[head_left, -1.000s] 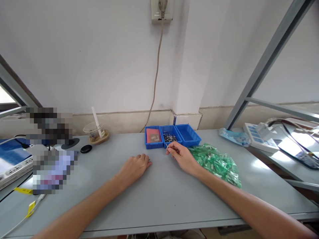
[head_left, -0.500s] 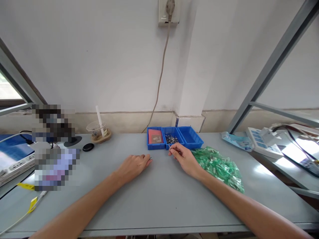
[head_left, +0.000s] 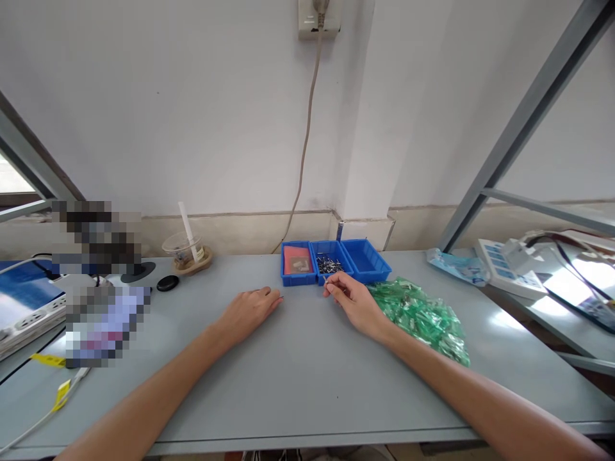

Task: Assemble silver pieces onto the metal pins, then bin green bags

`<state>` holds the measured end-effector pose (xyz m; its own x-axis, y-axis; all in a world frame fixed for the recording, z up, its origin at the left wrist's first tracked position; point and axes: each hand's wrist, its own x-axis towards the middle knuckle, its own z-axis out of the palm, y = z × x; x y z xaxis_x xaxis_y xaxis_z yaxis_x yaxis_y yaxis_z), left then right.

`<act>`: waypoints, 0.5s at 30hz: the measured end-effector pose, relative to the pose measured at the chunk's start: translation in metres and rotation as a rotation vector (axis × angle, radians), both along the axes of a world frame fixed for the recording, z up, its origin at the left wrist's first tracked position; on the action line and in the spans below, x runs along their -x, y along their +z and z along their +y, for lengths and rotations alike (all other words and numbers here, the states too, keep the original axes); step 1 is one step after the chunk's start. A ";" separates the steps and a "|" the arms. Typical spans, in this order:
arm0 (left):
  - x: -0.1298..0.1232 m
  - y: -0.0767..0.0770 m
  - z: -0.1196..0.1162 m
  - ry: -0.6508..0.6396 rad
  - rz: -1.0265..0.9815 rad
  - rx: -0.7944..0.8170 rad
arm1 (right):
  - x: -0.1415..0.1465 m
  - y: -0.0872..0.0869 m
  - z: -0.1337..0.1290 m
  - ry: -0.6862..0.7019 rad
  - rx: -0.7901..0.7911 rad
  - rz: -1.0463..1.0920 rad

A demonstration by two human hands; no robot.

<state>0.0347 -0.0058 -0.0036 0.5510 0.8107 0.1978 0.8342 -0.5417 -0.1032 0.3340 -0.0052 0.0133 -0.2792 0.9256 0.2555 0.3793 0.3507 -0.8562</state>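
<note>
My right hand pinches a small, thin metal piece between thumb and forefinger, just in front of the middle blue bin. Too small to name exactly, the piece resembles the many dark and silvery metal pieces heaped in that bin. On the grey table to the left rests my left hand, its fingers curled together and mostly hidden. A tiny dark tip shows at its fingertips; what it belongs to cannot be made out.
Beside the middle bin stand a left blue bin with a reddish packet and a right blue bin. Green plastic bags lie by my right forearm. Leftward are a black round object and a clear cup; a power strip lies right.
My left hand has drawn slightly left, away from the right hand. The right hand keeps its pinch by the middle bin. The whole view has shifted a little.
</note>
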 end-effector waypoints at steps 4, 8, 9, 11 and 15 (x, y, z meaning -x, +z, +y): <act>-0.002 0.001 -0.001 0.030 0.014 0.022 | 0.001 0.001 -0.001 0.003 0.015 0.006; -0.004 0.004 -0.002 0.061 0.029 0.036 | 0.001 0.003 -0.002 0.006 0.019 0.025; -0.004 0.005 -0.002 0.061 0.023 0.035 | 0.001 0.003 -0.002 0.006 0.018 0.033; -0.003 0.006 -0.002 0.052 0.009 0.034 | 0.000 0.002 -0.001 0.006 0.020 0.050; -0.002 0.007 -0.002 0.045 0.000 0.031 | 0.000 0.002 0.000 -0.001 0.014 0.057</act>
<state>0.0366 -0.0081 0.0032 0.5136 0.8407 0.1716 0.8579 -0.5064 -0.0872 0.3342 -0.0056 0.0148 -0.2634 0.9296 0.2578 0.3302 0.3380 -0.8813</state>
